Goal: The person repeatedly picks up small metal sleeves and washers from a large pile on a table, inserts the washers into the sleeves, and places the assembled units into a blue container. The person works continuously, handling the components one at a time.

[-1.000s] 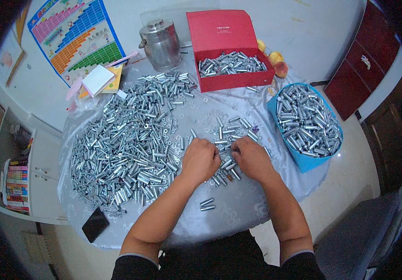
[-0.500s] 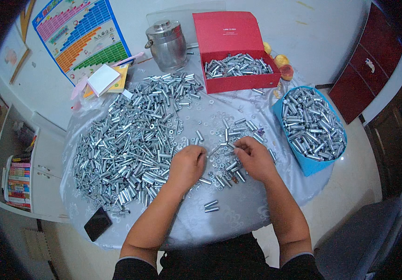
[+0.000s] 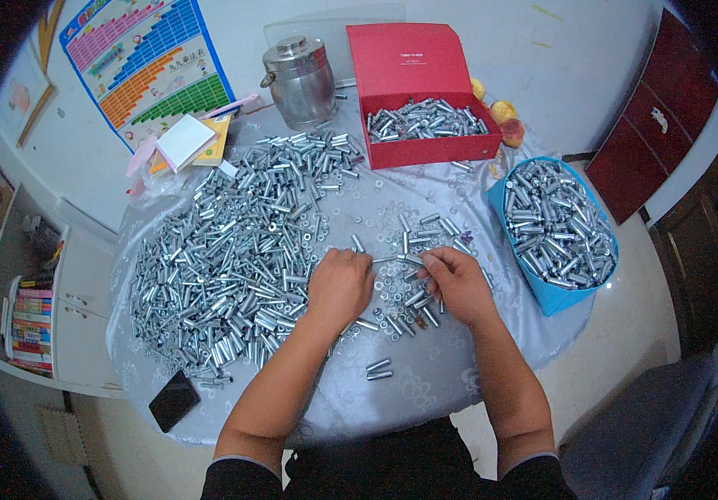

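My left hand (image 3: 341,283) is closed on a thin metal bolt (image 3: 385,258), whose shaft sticks out toward the right. Facing it, my right hand (image 3: 461,287) pinches a short shiny metal sleeve (image 3: 410,260). The bolt's tip and the sleeve's end are close together; whether one is inside the other I cannot tell. Below and between the hands lie small washers and nuts (image 3: 388,292) with several loose sleeves (image 3: 415,297). A big heap of silver sleeves and bolts (image 3: 225,250) spreads left of my left hand. Two loose metal pieces (image 3: 379,369) lie nearer me.
A red box (image 3: 434,152) of metal pieces stands open at the back. At right is a blue bin (image 3: 555,302) full of them. A metal pot (image 3: 301,83), papers (image 3: 185,142), fruit (image 3: 505,117) and a black phone (image 3: 175,402) are on the cloth-covered table (image 3: 426,392).
My left hand has risen slightly, and the bolt shaft now shows between the hands. My right hand has turned a little, bringing the sleeve level toward the bolt.
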Motion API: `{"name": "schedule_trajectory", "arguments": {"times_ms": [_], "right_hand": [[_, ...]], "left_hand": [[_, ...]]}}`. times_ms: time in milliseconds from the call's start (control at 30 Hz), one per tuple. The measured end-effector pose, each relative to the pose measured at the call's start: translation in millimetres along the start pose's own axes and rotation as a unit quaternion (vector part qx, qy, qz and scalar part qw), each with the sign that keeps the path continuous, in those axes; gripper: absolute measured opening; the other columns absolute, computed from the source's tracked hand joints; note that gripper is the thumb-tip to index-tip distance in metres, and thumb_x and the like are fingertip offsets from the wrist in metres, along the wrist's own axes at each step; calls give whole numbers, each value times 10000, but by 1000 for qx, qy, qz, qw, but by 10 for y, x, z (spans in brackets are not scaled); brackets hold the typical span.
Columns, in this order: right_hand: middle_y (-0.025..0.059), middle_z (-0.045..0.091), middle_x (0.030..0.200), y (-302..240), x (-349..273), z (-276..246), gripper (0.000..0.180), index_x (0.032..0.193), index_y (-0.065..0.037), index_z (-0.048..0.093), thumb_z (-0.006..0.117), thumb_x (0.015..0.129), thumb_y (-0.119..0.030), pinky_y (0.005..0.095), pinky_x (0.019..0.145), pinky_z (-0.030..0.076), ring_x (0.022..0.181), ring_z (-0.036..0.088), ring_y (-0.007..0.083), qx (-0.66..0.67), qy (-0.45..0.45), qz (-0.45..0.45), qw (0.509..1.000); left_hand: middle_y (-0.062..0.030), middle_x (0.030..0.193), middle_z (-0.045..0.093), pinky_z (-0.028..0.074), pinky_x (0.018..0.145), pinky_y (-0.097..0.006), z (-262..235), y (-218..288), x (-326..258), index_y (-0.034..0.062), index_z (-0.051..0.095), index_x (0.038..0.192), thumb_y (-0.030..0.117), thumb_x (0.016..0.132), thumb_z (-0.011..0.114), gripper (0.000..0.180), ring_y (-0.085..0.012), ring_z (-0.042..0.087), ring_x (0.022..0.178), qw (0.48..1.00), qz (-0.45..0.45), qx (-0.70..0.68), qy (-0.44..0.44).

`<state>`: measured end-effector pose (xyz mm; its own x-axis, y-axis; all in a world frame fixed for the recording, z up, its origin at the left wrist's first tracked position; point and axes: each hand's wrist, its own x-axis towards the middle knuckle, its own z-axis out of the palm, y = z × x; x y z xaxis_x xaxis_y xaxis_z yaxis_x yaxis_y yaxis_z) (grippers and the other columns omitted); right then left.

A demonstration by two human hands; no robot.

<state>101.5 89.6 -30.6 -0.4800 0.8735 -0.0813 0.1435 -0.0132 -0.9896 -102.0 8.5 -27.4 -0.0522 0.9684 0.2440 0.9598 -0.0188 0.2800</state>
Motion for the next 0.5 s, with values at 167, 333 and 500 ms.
{"name": "schedule_trajectory", "arguments": {"times_ms": [167,333,500], "right_hand": [[31,647,747,2,-8,2,242,926,-15,655,566,973,-235,237,502,444,552,534,81,62,-6,49,997],[46,650,762,-48,-32,15,212,963,-18,650,583,967,-219,223,481,440,551,541,86,116,-12,69,991],[81,656,790,-92,-48,9,199,981,0,631,608,942,-195,249,516,477,582,576,123,229,-16,125,965]], "left_hand": [[-160,882,629,481,786,-460,63,8,84,30,637,908,185,819,649,178,-366,581,887,1000,-29,3,1],[-179,881,629,482,782,-477,141,0,79,23,621,895,170,830,635,161,-372,586,884,999,-29,15,6],[-152,827,629,492,708,-403,11,59,-71,14,597,882,131,874,628,122,-291,613,759,981,-82,-172,49]]}}
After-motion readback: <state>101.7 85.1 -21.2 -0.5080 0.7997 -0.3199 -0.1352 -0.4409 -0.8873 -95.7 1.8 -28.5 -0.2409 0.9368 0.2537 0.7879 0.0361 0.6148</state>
